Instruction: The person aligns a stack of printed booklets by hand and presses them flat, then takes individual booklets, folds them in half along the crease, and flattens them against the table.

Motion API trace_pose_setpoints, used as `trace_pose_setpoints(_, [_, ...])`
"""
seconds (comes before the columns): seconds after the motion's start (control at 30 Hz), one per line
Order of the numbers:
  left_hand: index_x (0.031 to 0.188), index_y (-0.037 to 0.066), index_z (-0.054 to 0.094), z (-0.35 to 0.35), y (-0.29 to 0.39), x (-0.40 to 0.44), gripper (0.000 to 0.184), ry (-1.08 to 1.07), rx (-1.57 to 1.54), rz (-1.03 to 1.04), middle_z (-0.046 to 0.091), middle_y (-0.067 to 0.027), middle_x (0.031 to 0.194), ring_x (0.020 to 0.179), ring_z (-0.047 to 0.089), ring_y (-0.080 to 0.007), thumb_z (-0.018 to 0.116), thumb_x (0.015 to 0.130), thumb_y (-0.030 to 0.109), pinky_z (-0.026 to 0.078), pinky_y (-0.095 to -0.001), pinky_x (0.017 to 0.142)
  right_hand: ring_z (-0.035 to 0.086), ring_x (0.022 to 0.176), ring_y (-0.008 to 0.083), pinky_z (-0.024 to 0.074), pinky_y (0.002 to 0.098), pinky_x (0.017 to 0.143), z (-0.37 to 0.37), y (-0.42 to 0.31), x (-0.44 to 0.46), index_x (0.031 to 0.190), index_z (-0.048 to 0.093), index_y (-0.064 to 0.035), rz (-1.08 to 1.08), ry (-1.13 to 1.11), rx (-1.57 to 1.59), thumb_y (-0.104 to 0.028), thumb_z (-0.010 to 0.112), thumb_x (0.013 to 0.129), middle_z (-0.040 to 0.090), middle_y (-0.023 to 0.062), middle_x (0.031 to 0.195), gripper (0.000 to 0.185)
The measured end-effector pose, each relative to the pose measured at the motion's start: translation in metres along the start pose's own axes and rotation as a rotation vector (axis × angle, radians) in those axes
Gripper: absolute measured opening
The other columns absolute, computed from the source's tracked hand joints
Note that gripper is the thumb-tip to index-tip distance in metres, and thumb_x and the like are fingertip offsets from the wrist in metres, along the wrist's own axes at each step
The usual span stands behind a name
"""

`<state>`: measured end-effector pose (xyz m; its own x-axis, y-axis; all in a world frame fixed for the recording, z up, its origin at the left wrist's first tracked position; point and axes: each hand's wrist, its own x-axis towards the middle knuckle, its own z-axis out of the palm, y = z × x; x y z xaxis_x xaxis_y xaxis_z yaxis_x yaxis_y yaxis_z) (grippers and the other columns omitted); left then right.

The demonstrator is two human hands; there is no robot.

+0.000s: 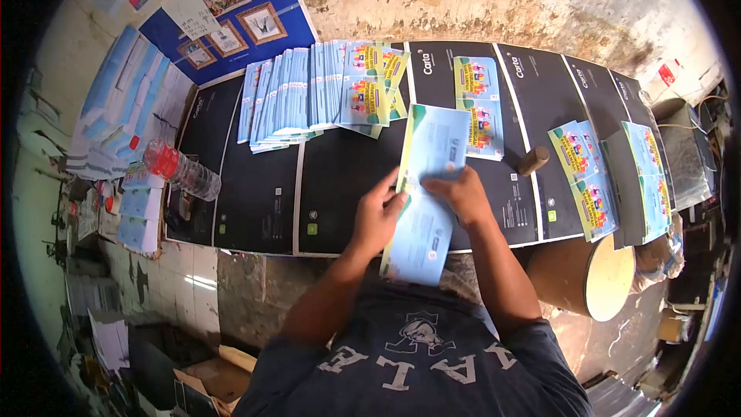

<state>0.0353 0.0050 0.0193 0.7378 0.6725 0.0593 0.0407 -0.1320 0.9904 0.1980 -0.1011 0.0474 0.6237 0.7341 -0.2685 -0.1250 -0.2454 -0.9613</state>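
In front of my chest, past the table's near edge, I have a long light-blue printed sheet [429, 147] with a green-yellow strip down its left side. My left hand [378, 215] is closed on that left edge, thumb on top. My right hand [465, 194] grips the opposite edge, its thumb lying across the middle of the sheet. Fingers under the paper are hidden. Just beyond the sheet's far end lies a small stack of blue and yellow printed covers [478, 81]. Right of my right hand stands a short brown wooden piece [533, 161].
A fanned row of printed booklets [289, 96] covers the back left of the black table [351, 185]. Two stacks, a yellow-blue one [584, 177] and a taller one [647, 177], sit at the right. A clear bottle [185, 174] lies left. A round drum [606, 278] stands below the right edge.
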Motion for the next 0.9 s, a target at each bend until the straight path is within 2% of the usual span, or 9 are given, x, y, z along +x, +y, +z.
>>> trace_pose_setpoints(0.1, [0.144, 0.004, 0.051, -0.007, -0.043, 0.035, 0.049, -0.031, -0.008, -0.165, 0.074, -0.0129, 0.103, 0.088, 0.067, -0.0129, 0.064, 0.097, 0.014, 0.051, -0.0276, 0.080, 0.070, 0.076, 0.0200, 0.0554, 0.0340, 0.071, 0.015, 0.044, 0.062, 0.100, 0.070, 0.0065, -0.020, 0.016, -0.019, -0.006, 0.079, 0.072, 0.073, 0.0142, 0.089, 0.031])
trace_pose_setpoints(0.2, [0.136, 0.005, 0.058, -0.016, -0.056, 0.054, 0.047, -0.040, 0.412, -0.233, 0.071, -0.0171, 0.113, 0.097, 0.069, -0.0233, 0.070, 0.093, 0.018, 0.052, -0.0343, 0.084, 0.071, 0.077, 0.0237, 0.0564, 0.0363, 0.071, 0.023, 0.063, 0.101, 0.100, 0.068, 0.0078, -0.024, 0.130, -0.349, -0.008, 0.081, 0.070, 0.073, 0.0168, 0.088, 0.036])
trace_pose_setpoints(0.27, [0.129, 0.006, 0.064, -0.032, -0.050, 0.058, 0.046, 0.027, 0.910, 0.106, 0.063, -0.0191, 0.130, 0.114, 0.063, -0.0319, 0.075, 0.087, 0.022, 0.051, -0.0398, 0.091, 0.073, 0.079, 0.0288, 0.0572, 0.0380, 0.071, 0.028, 0.059, 0.108, 0.102, 0.068, 0.0083, -0.008, 0.239, -0.542, -0.010, 0.083, 0.068, 0.073, 0.0201, 0.090, 0.041])
trace_pose_setpoints(0.33, [0.128, 0.007, 0.064, -0.048, -0.052, 0.066, 0.048, -0.155, 0.871, 0.143, 0.055, -0.0151, 0.143, 0.131, 0.051, -0.0332, 0.076, 0.085, 0.024, 0.047, -0.0446, 0.099, 0.073, 0.081, 0.0303, 0.0574, 0.0384, 0.072, 0.027, 0.068, 0.114, 0.102, 0.068, 0.0081, 0.007, 0.230, -0.551, -0.011, 0.083, 0.068, 0.073, 0.0212, 0.091, 0.042])
trace_pose_setpoints(0.4, [0.130, 0.008, 0.063, -0.056, -0.056, 0.069, 0.049, -0.398, 0.980, 0.471, 0.053, -0.0095, 0.146, 0.137, 0.046, -0.0325, 0.075, 0.086, 0.026, 0.044, -0.0475, 0.104, 0.073, 0.083, 0.0319, 0.0576, 0.0388, 0.073, 0.026, 0.073, 0.122, 0.103, 0.068, 0.0078, 0.014, 0.214, -0.561, -0.012, 0.084, 0.068, 0.073, 0.0224, 0.093, 0.044])
trace_pose_setpoints(0.5, [0.135, 0.010, 0.060, -0.060, -0.062, 0.073, 0.051, -0.489, 1.013, 0.415, 0.050, -0.0060, 0.150, 0.142, 0.039, -0.0313, 0.072, 0.089, 0.030, 0.040, -0.0540, 0.107, 0.073, 0.086, 0.0321, 0.0576, 0.0395, 0.073, 0.024, 0.076, 0.126, 0.103, 0.068, 0.0073, 0.046, 0.185, -0.565, -0.013, 0.084, 0.067, 0.073, 0.0232, 0.095, 0.044])
trace_pose_setpoints(0.57, [0.137, 0.011, 0.058, -0.061, -0.065, 0.072, 0.051, -0.513, 1.052, 0.430, 0.048, -0.0041, 0.152, 0.144, 0.036, -0.0291, 0.069, 0.091, 0.031, 0.039, -0.0568, 0.106, 0.069, 0.102, 0.0386, 0.0556, 0.0427, 0.088, 0.026, 0.064, 0.118, 0.104, 0.064, 0.0092, 0.092, 0.167, -0.618, -0.021, 0.082, 0.065, 0.070, 0.0291, 0.104, 0.052])
trace_pose_setpoints(0.8, [0.138, 0.007, 0.056, -0.059, -0.071, 0.069, 0.052, -0.354, 0.908, 0.545, 0.053, -0.0140, 0.145, 0.132, 0.052, -0.0307, 0.070, 0.092, 0.027, 0.047, -0.0469, 0.100, 0.072, 0.094, 0.0327, 0.0560, 0.0389, 0.081, 0.028, 0.039, 0.095, 0.108, 0.066, 0.0082, 0.000, 0.140, -0.479, -0.015, 0.081, 0.068, 0.072, 0.0243, 0.099, 0.048])
trace_pose_setpoints(0.9, [0.130, 0.001, 0.062, -0.044, -0.065, 0.068, 0.045, -0.034, 0.429, 0.150, 0.072, -0.0180, 0.108, 0.087, 0.072, -0.0182, 0.073, 0.091, 0.020, 0.056, -0.0301, 0.072, 0.069, 0.080, 0.0211, 0.0564, 0.0342, 0.073, 0.023, 0.035, 0.082, 0.110, 0.065, 0.0074, 0.009, -0.001, -0.029, -0.001, 0.077, 0.075, 0.071, 0.0142, 0.096, 0.037])
